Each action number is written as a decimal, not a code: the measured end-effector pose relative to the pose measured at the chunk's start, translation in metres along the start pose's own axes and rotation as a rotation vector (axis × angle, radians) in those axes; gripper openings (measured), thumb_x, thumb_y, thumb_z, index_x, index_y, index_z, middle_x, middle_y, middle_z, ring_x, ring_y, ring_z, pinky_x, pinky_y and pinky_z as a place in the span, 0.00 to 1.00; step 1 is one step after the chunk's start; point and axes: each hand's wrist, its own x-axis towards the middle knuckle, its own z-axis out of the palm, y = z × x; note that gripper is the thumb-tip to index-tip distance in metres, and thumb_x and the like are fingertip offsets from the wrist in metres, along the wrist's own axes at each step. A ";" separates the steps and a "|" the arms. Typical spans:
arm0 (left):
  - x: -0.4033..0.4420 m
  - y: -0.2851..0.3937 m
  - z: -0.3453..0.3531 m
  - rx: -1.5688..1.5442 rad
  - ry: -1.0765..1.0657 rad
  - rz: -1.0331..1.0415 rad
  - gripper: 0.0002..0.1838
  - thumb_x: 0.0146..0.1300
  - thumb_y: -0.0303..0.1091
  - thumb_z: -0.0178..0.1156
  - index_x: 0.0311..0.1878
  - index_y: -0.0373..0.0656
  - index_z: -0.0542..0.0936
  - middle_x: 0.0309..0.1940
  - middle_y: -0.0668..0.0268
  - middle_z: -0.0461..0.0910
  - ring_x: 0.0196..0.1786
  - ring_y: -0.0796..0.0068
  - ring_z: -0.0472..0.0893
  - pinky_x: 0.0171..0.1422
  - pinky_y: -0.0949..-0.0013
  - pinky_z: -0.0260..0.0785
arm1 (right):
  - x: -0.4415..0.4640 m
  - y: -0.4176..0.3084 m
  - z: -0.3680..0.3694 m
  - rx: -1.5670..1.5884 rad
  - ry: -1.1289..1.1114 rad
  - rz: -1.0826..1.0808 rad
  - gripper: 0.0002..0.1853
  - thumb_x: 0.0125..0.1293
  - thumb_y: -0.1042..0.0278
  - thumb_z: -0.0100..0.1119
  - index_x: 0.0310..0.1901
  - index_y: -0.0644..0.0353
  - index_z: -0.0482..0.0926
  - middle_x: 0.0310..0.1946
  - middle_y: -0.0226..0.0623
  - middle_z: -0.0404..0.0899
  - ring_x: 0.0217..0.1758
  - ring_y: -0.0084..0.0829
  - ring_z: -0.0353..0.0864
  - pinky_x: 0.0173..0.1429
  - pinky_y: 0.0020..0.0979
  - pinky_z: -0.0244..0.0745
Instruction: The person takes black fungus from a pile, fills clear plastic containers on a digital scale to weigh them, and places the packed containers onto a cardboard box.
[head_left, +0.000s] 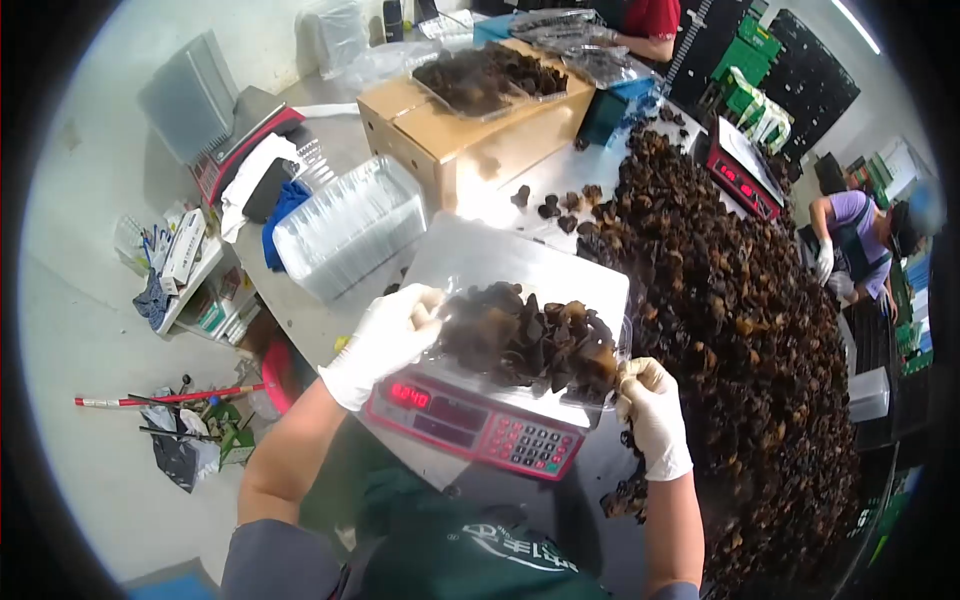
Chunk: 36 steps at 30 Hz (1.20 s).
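Observation:
A clear plastic tray filled with dark brown fungus pieces (530,340) is over the steel pan of a red scale (475,425), whose red display is lit. My left hand (385,340), in a white glove, pinches the tray's left edge. The gloved right hand (652,415) grips the tray's right corner with its fingers bent. Whether the tray touches the pan cannot be made out. To the right spreads a large heap of the same fungus (740,400).
A stack of empty clear trays (350,225) stands left of a cardboard box (480,145) bearing a filled tray. A second red scale (745,170) sits behind the heap. One person (865,235) is at the right, another (650,25) at the back.

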 end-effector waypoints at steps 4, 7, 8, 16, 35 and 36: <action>0.030 0.000 -0.042 0.053 0.081 0.065 0.20 0.67 0.24 0.60 0.62 0.37 0.80 0.26 0.73 0.78 0.25 0.87 0.74 0.29 0.78 0.67 | 0.022 -0.025 0.031 0.126 -0.107 0.017 0.05 0.71 0.73 0.63 0.44 0.59 0.77 0.33 0.30 0.80 0.25 0.20 0.78 0.27 0.23 0.73; 0.066 0.003 -0.087 0.139 0.218 0.228 0.18 0.67 0.24 0.59 0.60 0.39 0.82 0.26 0.76 0.76 0.27 0.88 0.70 0.32 0.77 0.65 | 0.049 -0.045 0.077 0.154 -0.195 -0.001 0.07 0.72 0.71 0.64 0.46 0.59 0.75 0.33 0.32 0.80 0.29 0.23 0.81 0.32 0.26 0.77; 0.081 0.000 -0.101 0.174 0.286 0.290 0.18 0.67 0.24 0.58 0.59 0.39 0.83 0.25 0.76 0.74 0.27 0.88 0.69 0.32 0.77 0.64 | 0.060 -0.049 0.093 0.192 -0.257 -0.018 0.07 0.73 0.70 0.63 0.46 0.60 0.75 0.33 0.33 0.80 0.31 0.24 0.81 0.34 0.27 0.79; 0.224 -0.057 -0.219 0.292 0.411 0.293 0.15 0.67 0.24 0.59 0.55 0.37 0.85 0.42 0.63 0.90 0.42 0.75 0.85 0.49 0.70 0.77 | 0.154 -0.079 0.214 0.231 -0.345 -0.093 0.08 0.71 0.74 0.59 0.47 0.66 0.72 0.34 0.37 0.78 0.32 0.29 0.84 0.37 0.32 0.87; 0.230 -0.047 -0.124 0.023 0.513 0.354 0.51 0.74 0.60 0.59 0.81 0.28 0.52 0.79 0.36 0.58 0.82 0.46 0.60 0.83 0.59 0.52 | 0.212 -0.092 0.249 0.336 -0.273 -0.083 0.19 0.79 0.64 0.56 0.59 0.74 0.69 0.43 0.50 0.80 0.43 0.37 0.86 0.45 0.33 0.87; 0.218 -0.044 -0.126 0.031 0.513 0.355 0.48 0.74 0.56 0.60 0.81 0.29 0.52 0.78 0.36 0.59 0.82 0.48 0.60 0.83 0.59 0.52 | 0.207 -0.083 0.238 0.355 -0.282 -0.139 0.23 0.78 0.62 0.57 0.63 0.73 0.69 0.45 0.48 0.80 0.44 0.35 0.85 0.47 0.33 0.86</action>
